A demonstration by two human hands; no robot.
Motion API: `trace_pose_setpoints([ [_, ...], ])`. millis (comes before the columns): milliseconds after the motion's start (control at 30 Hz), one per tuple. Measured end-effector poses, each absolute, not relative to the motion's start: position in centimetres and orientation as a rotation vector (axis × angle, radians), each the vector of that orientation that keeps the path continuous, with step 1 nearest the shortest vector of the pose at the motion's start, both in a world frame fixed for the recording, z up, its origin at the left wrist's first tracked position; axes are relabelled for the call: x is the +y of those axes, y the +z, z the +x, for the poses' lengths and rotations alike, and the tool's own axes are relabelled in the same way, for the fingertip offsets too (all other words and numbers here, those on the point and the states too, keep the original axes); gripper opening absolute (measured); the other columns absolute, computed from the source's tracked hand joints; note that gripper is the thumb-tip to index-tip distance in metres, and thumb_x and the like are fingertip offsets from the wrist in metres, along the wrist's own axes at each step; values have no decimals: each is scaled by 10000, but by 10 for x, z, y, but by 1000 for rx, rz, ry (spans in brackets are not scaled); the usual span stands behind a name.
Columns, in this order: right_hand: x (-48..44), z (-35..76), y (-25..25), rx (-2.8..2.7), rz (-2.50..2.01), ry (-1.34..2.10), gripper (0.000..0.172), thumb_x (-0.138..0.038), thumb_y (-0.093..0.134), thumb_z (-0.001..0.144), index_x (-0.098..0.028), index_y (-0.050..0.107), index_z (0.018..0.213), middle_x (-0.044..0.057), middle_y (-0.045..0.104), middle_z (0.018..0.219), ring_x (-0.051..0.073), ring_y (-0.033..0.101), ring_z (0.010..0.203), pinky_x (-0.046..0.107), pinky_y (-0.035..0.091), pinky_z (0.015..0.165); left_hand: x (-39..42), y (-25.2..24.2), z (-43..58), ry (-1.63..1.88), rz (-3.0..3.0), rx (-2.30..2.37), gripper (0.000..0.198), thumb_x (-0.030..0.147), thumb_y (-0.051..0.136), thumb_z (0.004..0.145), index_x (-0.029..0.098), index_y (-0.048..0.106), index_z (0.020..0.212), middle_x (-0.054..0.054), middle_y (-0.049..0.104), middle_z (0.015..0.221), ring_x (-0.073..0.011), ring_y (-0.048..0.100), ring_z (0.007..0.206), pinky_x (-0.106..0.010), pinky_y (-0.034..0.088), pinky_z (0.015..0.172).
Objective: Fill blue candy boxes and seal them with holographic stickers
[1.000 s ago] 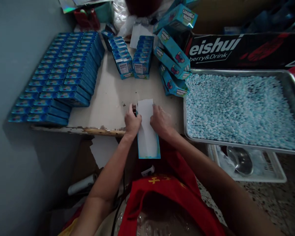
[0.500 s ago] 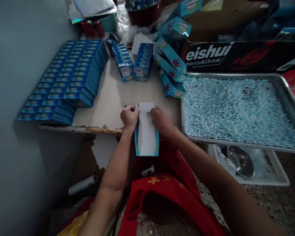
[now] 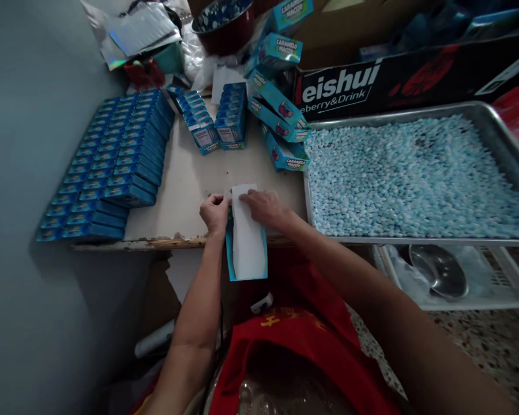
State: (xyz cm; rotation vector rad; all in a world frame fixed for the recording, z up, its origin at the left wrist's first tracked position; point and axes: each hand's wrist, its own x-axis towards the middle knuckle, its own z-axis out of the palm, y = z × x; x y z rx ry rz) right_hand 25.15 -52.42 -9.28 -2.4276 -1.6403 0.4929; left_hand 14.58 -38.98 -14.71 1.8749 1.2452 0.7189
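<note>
A flat carton blank (image 3: 247, 242), white inside with blue edges, hangs over the near edge of the worn table (image 3: 190, 184). My left hand (image 3: 215, 212) pinches its upper left corner with curled fingers. My right hand (image 3: 263, 206) presses on its top right, fingers bent over the flap. The carton's far end lies on the table between both hands.
Rows of blue candy boxes (image 3: 112, 155) cover the table's left. More boxes (image 3: 218, 124) stand at the back, with assembled cartons (image 3: 281, 118) piled beside them. A metal tray (image 3: 488, 118) of light blue candies (image 3: 406, 173) is on the right. A white basket (image 3: 497, 288) holds a metal scoop (image 3: 439, 271) below.
The view has shifted, so everything sits further left. My hands have drawn closer together at the carton's top, and its long sides now fold up a little.
</note>
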Motion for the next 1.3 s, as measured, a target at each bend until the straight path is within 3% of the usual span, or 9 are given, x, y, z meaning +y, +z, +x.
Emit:
trace_pose_setpoints([
  [167, -517, 258, -100, -1619, -2430, 517, 449, -146, 466, 985, -255, 685, 1360, 138, 708, 1341, 303, 696, 1198, 387, 539, 931, -386, -144, 139, 649, 1624, 1041, 245, 396, 810, 678, 193, 733, 791, -7, 737, 769, -165, 640, 740, -269, 523, 741],
  [300, -517, 256, -102, -1595, -2436, 527, 480, -136, 429, 997, -237, 618, 1426, 176, 676, 1371, 317, 712, 1158, 417, 545, 934, -383, -133, 133, 477, 1837, 847, 353, 534, 822, 704, 195, 774, 793, -35, 751, 804, -201, 670, 818, -300, 541, 790],
  [433, -522, 265, -102, -1268, -2411, 637, 517, -193, 566, 960, -123, 522, 1470, 222, 676, 1365, 302, 692, 1188, 388, 541, 964, -394, -127, 135, 440, 2213, 895, 278, 485, 782, 800, 210, 784, 755, -85, 780, 958, -243, 697, 941, -357, 536, 924],
  [533, -533, 266, -107, -999, -2299, 793, 495, -303, 697, 899, -108, 614, 1347, 172, 743, 1230, 266, 714, 1089, 339, 547, 903, -406, -130, 133, 567, 2196, 994, 226, 423, 725, 876, 215, 797, 823, -91, 795, 995, -245, 716, 944, -355, 532, 926],
  [633, -545, 250, -115, -947, -2199, 676, 380, -239, 584, 942, -130, 670, 1296, 127, 765, 1174, 228, 712, 1060, 321, 530, 927, -414, -134, 127, 697, 2066, 1099, 201, 419, 768, 859, 222, 806, 863, -64, 803, 896, -235, 722, 862, -335, 530, 861],
  [800, -547, 222, -124, -987, -2298, 416, 464, -164, 378, 990, -131, 631, 1377, 170, 682, 1371, 260, 637, 1251, 352, 460, 1071, -420, -139, 118, 742, 1933, 1062, 237, 425, 770, 873, 189, 784, 879, -64, 782, 894, -209, 705, 869, -309, 518, 853],
  [1100, -540, 227, -137, -1007, -2219, 360, 389, -191, 395, 981, -154, 635, 1285, 163, 701, 1297, 254, 633, 1213, 349, 459, 1059, -428, -140, 128, 730, 1763, 1072, 289, 461, 674, 965, 191, 619, 876, -24, 695, 858, -149, 649, 818, -242, 503, 767],
  [1167, -539, 228, -140, -1021, -2230, 324, 379, -202, 408, 979, -166, 645, 1271, 165, 702, 1284, 265, 643, 1174, 364, 477, 1027, -425, -143, 130, 799, 1747, 1008, 255, 419, 722, 940, 193, 612, 976, -33, 705, 928, -150, 666, 874, -243, 515, 819],
  [1300, -532, 226, -148, -936, -2270, 242, 325, -192, 435, 947, -157, 647, 1191, 175, 715, 1199, 286, 662, 1087, 383, 497, 947, -415, -155, 131, 934, 1695, 831, 516, 463, 796, 896, 209, 560, 1278, -38, 703, 1016, -154, 678, 952, -267, 523, 905],
])
